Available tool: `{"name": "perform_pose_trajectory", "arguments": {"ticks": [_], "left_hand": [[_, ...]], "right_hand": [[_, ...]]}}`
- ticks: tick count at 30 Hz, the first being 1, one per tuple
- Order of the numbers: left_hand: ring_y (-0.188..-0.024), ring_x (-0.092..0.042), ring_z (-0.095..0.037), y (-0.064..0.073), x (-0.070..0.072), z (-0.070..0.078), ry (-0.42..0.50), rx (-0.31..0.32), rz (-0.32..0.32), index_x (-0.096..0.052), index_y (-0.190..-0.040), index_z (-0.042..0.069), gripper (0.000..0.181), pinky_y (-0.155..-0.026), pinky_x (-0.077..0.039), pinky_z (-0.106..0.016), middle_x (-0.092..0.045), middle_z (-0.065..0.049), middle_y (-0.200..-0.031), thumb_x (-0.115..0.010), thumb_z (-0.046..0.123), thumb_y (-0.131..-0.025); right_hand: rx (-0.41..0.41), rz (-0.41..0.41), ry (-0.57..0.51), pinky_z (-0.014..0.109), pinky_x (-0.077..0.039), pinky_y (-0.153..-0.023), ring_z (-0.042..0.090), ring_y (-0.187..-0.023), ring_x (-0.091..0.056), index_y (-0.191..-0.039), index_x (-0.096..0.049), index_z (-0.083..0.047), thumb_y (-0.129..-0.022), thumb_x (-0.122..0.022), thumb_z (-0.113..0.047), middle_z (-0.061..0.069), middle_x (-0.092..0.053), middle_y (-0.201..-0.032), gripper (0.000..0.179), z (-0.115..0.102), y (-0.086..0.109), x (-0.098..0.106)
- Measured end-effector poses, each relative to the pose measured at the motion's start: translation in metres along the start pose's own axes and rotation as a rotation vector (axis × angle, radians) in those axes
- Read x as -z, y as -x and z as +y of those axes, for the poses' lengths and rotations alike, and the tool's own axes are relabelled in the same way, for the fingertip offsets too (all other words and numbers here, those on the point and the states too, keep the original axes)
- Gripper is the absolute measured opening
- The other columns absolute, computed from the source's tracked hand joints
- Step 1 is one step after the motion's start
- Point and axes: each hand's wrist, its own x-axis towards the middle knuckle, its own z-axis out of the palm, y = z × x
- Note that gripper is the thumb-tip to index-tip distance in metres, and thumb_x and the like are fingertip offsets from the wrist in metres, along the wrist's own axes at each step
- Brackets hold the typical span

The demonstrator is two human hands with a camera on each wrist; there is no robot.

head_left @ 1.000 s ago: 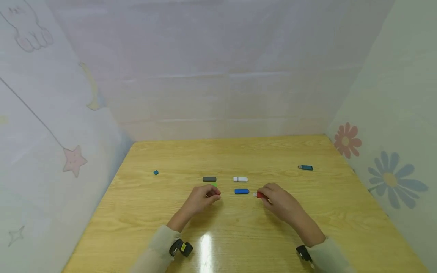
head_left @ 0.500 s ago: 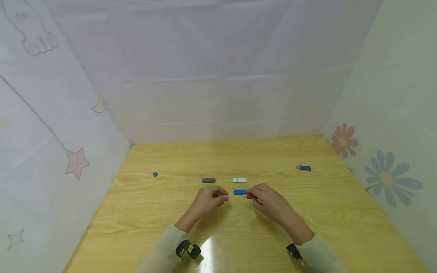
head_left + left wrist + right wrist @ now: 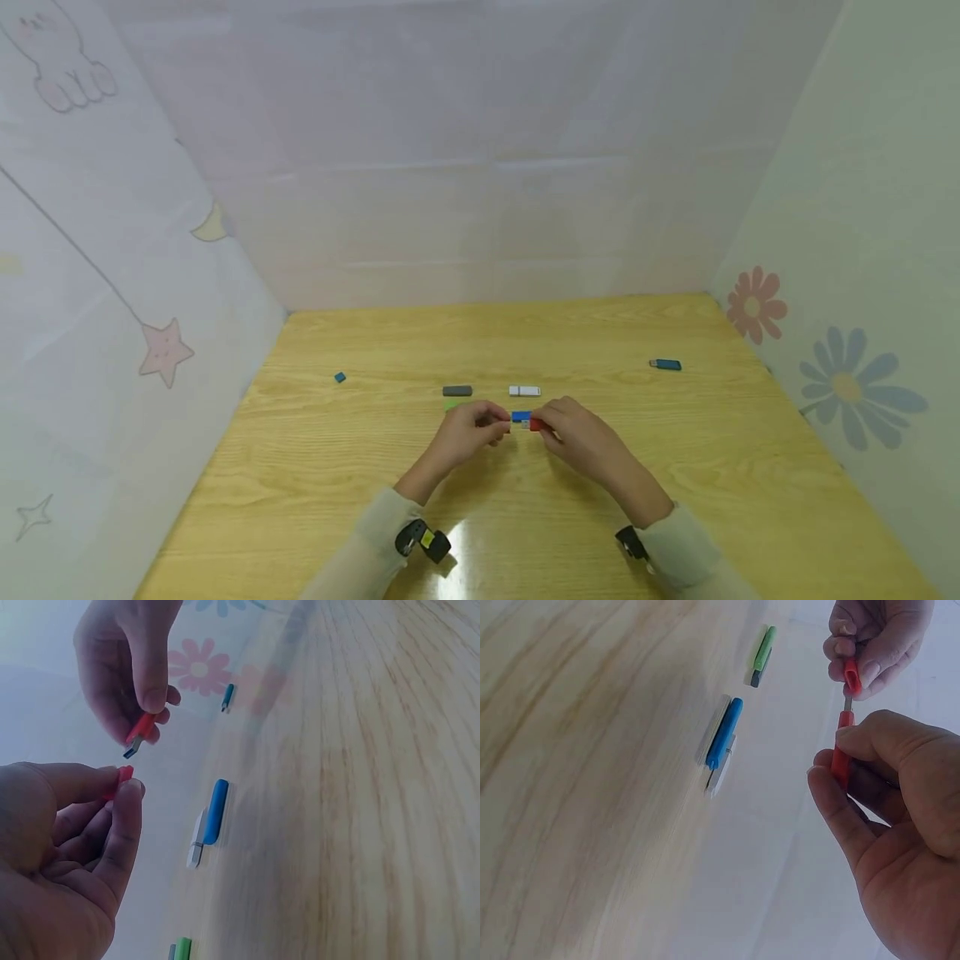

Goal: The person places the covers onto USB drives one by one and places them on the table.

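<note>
My left hand [image 3: 463,435] pinches a small red cap [image 3: 124,777] between thumb and fingertips. Facing it, my right hand [image 3: 583,440] grips a red USB flash drive [image 3: 841,759], its bare metal plug [image 3: 133,748] pointing towards the cap. In the left wrist view a small gap shows between plug and cap; in the right wrist view they overlap in line. Both are held above the table. Just behind the fingertips lies a blue flash drive [image 3: 521,416]. A green flash drive [image 3: 765,648] is mostly hidden behind my left hand in the head view.
Beyond the hands, a grey flash drive [image 3: 457,391] and a white flash drive [image 3: 525,391] lie on the wooden table [image 3: 315,467]. An uncapped teal flash drive [image 3: 666,364] rests far right, and a small teal cap [image 3: 340,377] far left. Patterned sheets stand around the back and sides.
My hands have come together: the left moved right with the red cap, and the right moved left with the red flash drive. The things on the table stay where they were.
</note>
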Motion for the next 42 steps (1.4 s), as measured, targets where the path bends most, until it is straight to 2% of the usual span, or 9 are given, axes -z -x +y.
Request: {"name": "perform_pose_trajectory", "arguments": {"ticks": [4, 10, 20, 29, 35, 39, 42], "left_hand": [[-0.077, -0.069, -0.019, -0.001, -0.003, -0.001, 0.033, 0.013, 0.0, -0.072, -0.107, 0.007, 0.017, -0.072, -0.061, -0.041, -0.073, -0.016, -0.093, -0.069, 0.021, -0.099], [-0.076, -0.07, -0.019, -0.001, -0.007, -0.001, 0.044, 0.031, 0.017, -0.073, -0.102, 0.012, 0.014, -0.072, -0.061, -0.043, -0.072, -0.007, -0.087, -0.07, 0.024, -0.098], [-0.079, -0.07, -0.025, -0.002, -0.007, 0.001, 0.062, 0.025, 0.021, -0.072, -0.103, 0.01, 0.015, -0.073, -0.06, -0.047, -0.072, -0.019, -0.094, -0.069, 0.024, -0.098], [-0.072, -0.065, -0.02, -0.005, -0.009, -0.002, 0.067, 0.048, 0.01, -0.072, -0.102, 0.01, 0.016, -0.063, -0.058, -0.036, -0.073, -0.019, -0.095, -0.071, 0.025, -0.097], [-0.058, -0.053, -0.01, -0.005, -0.01, -0.004, 0.059, 0.072, -0.019, -0.068, -0.102, 0.012, 0.017, -0.051, -0.045, -0.023, -0.072, -0.017, -0.09, -0.067, 0.029, -0.1], [-0.055, -0.049, -0.009, -0.006, -0.009, -0.003, 0.067, 0.05, -0.041, -0.064, -0.104, 0.012, 0.017, -0.047, -0.041, -0.02, -0.069, -0.016, -0.085, -0.06, 0.028, -0.103], [-0.056, -0.049, -0.009, -0.007, -0.01, -0.001, 0.06, 0.017, -0.039, -0.061, -0.103, 0.01, 0.016, -0.047, -0.039, -0.019, -0.068, -0.013, -0.081, -0.057, 0.025, -0.105]], "right_hand": [[0.016, -0.011, -0.018, 0.034, -0.057, -0.078, 0.018, -0.092, -0.063, -0.106, -0.073, -0.005, -0.089, -0.076, -0.003, 0.004, -0.07, -0.101, 0.018, 0.0, -0.001, -0.003], [0.029, -0.012, -0.053, 0.035, -0.057, -0.078, 0.019, -0.092, -0.063, -0.105, -0.073, -0.005, -0.089, -0.075, -0.002, 0.005, -0.07, -0.101, 0.016, -0.002, -0.002, -0.008], [0.062, 0.035, -0.048, 0.034, -0.057, -0.077, 0.019, -0.091, -0.064, -0.105, -0.073, -0.006, -0.087, -0.076, -0.001, 0.003, -0.072, -0.1, 0.019, -0.003, -0.006, -0.011], [0.1, 0.043, -0.053, 0.036, -0.059, -0.079, 0.022, -0.093, -0.068, -0.105, -0.073, -0.003, -0.087, -0.076, 0.0, 0.007, -0.073, -0.101, 0.019, -0.001, -0.006, -0.014], [0.114, 0.058, -0.069, 0.033, -0.059, -0.077, 0.02, -0.092, -0.07, -0.108, -0.073, -0.001, -0.087, -0.076, 0.001, 0.007, -0.073, -0.101, 0.022, 0.0, -0.004, -0.016], [0.107, 0.057, -0.077, 0.028, -0.058, -0.071, 0.014, -0.085, -0.067, -0.112, -0.071, 0.0, -0.09, -0.073, -0.001, 0.006, -0.071, -0.101, 0.022, -0.001, -0.005, -0.015], [0.113, 0.052, -0.072, 0.027, -0.058, -0.072, 0.014, -0.086, -0.067, -0.114, -0.07, 0.001, -0.093, -0.07, -0.002, 0.007, -0.071, -0.103, 0.021, -0.002, -0.007, -0.014]]}}
